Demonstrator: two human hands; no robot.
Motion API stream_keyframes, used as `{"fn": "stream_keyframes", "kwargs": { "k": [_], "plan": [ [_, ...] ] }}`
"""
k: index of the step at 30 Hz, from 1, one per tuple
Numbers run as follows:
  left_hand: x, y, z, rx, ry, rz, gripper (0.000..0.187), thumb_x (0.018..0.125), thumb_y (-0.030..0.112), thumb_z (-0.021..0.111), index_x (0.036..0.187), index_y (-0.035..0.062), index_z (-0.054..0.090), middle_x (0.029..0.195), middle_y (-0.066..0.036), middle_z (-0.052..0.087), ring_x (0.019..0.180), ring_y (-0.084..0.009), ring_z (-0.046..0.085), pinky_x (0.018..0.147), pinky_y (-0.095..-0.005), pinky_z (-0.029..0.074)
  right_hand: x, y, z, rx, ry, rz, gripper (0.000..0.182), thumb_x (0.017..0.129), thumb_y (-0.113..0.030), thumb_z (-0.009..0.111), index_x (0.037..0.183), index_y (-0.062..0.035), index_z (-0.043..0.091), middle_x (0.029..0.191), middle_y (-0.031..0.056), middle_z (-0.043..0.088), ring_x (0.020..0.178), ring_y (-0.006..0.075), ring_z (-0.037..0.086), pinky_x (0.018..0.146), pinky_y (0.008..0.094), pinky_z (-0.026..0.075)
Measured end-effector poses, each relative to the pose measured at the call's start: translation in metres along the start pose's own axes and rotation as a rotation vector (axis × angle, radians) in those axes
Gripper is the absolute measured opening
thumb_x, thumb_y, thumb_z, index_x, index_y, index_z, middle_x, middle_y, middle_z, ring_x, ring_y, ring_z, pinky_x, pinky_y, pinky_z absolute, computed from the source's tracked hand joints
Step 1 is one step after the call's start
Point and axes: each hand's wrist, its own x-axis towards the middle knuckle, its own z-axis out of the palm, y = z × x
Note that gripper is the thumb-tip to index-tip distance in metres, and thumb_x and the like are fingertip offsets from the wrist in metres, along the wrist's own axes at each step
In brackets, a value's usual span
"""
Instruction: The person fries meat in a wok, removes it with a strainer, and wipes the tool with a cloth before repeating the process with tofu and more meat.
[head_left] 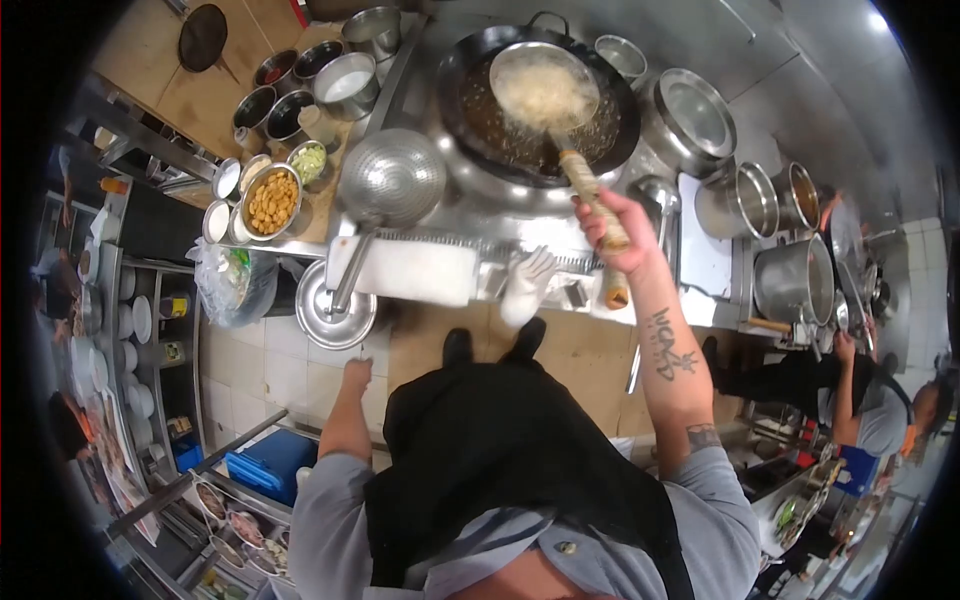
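A black wok [465, 120] on the stove holds dark bubbling oil. My right hand [618, 230] is wrapped round the handle of a strainer [575, 175], whose round basket lies over the wok with pale, foamy food in it. My left hand [358, 372] hangs low at my left side, near a metal bowl with a lid [338, 325]; its fingers look curled, but whether they hold anything is too small to tell. A perforated ladle [392, 178] rests left of the wok, its handle across a white cloth [405, 268].
Metal pots and sauce containers [346, 85] stand at the upper left, beside a bowl of browned pieces [271, 200]. A white glove [528, 285] hangs at the stove's front edge. Large pots [738, 200] line the right side. Another person [870, 405] works at the far right.
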Motion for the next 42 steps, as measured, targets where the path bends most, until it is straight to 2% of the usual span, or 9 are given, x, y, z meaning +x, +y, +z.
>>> {"fn": "stream_keyframes", "kwargs": {
  "k": [4,8,12,17,23,30,33,38,42],
  "plan": [
    [-0.073,-0.024,0.016,-0.323,-0.004,-0.212,0.033,0.092,0.035,0.057,0.104,0.0043,0.057,0.087,-0.008,0.061,0.069,-0.0227,0.061,0.057,-0.0385,0.046,-0.022,0.003,0.027,-0.255,0.126,-0.098,0.017,0.096,-0.007,0.048,0.109,-0.0007,0.039,0.079,0.0082,0.051,0.057,0.0108,0.048,0.045,0.0226,0.042],
    [-0.134,-0.046,0.068,-0.415,-0.023,-0.219,0.034,0.092,0.032,0.058,0.111,0.0047,0.058,0.09,-0.01,0.063,0.071,-0.0213,0.062,0.058,-0.0385,0.047,-0.056,0.0,0.009,-0.359,0.128,-0.085,0.016,0.092,-0.004,0.049,0.106,-0.0012,0.042,0.079,0.0081,0.052,0.057,0.0117,0.048,0.045,0.0248,0.043],
    [-0.113,-0.13,0.119,-0.455,-0.243,0.104,0.03,0.092,0.03,0.058,0.111,0.0059,0.059,0.089,-0.008,0.063,0.071,-0.0202,0.062,0.06,-0.037,0.048,-0.08,-0.003,0.008,-0.391,0.114,-0.091,0.016,0.09,-0.003,0.052,0.104,-0.0016,0.043,0.079,0.0078,0.052,0.056,0.0119,0.048,0.045,0.0255,0.042],
    [-0.143,-0.08,0.101,-0.281,-0.22,0.044,0.029,0.092,0.028,0.058,0.111,0.0064,0.058,0.087,-0.008,0.063,0.071,-0.0198,0.062,0.061,-0.0362,0.048,-0.093,0.003,0.01,-0.407,0.131,-0.102,0.017,0.09,-0.004,0.054,0.105,-0.0017,0.045,0.079,0.0076,0.052,0.057,0.0115,0.048,0.045,0.0252,0.04],
    [-0.129,0.003,0.044,-0.505,-0.078,-0.149,0.031,0.092,0.027,0.058,0.117,0.0072,0.056,0.091,-0.008,0.063,0.075,-0.019,0.062,0.066,-0.0358,0.048,-0.094,0.015,0.015,-0.441,0.173,-0.122,0.019,0.092,-0.006,0.053,0.11,-0.0021,0.047,0.081,0.0064,0.051,0.057,0.0093,0.045,0.046,0.0233,0.038],
    [-0.104,0.052,0.024,-0.475,-0.076,-0.02,0.035,0.093,0.03,0.058,0.119,0.0066,0.053,0.1,-0.007,0.062,0.08,-0.0195,0.063,0.07,-0.0368,0.048,-0.086,0.007,0.019,-0.35,0.167,-0.058,0.021,0.094,-0.008,0.048,0.114,-0.0022,0.043,0.084,0.0068,0.05,0.059,0.0095,0.046,0.047,0.022,0.039],
    [-0.109,0.054,0.029,-0.439,-0.141,-0.063,0.04,0.094,0.031,0.057,0.125,0.0058,0.051,0.111,-0.011,0.062,0.093,-0.0232,0.061,0.079,-0.0395,0.049,-0.071,-0.014,0.015,-0.326,0.166,-0.026,0.022,0.095,-0.008,0.047,0.115,-0.0024,0.041,0.084,0.0071,0.05,0.06,0.01,0.046,0.047,0.0214,0.04],
    [-0.108,0.015,0.046,-0.392,-0.146,-0.102,0.032,0.093,0.028,0.058,0.113,0.0021,0.056,0.095,-0.01,0.063,0.071,-0.0194,0.061,0.059,-0.0355,0.048,-0.049,0.004,0.031,-0.452,0.257,-0.103,0.016,0.09,-0.004,0.052,0.102,0.0,0.041,0.081,0.0087,0.054,0.06,0.0111,0.05,0.048,0.0241,0.045],
    [-0.101,-0.031,0.057,-0.493,-0.141,-0.069,0.03,0.093,0.024,0.059,0.108,-0.0026,0.059,0.083,-0.011,0.064,0.063,-0.0188,0.058,0.05,-0.0345,0.045,-0.059,-0.037,0.004,-0.41,0.193,-0.072,0.021,0.089,-0.005,0.053,0.108,0.0009,0.045,0.076,0.0087,0.055,0.054,0.013,0.05,0.044,0.0248,0.043]
  ]
}}
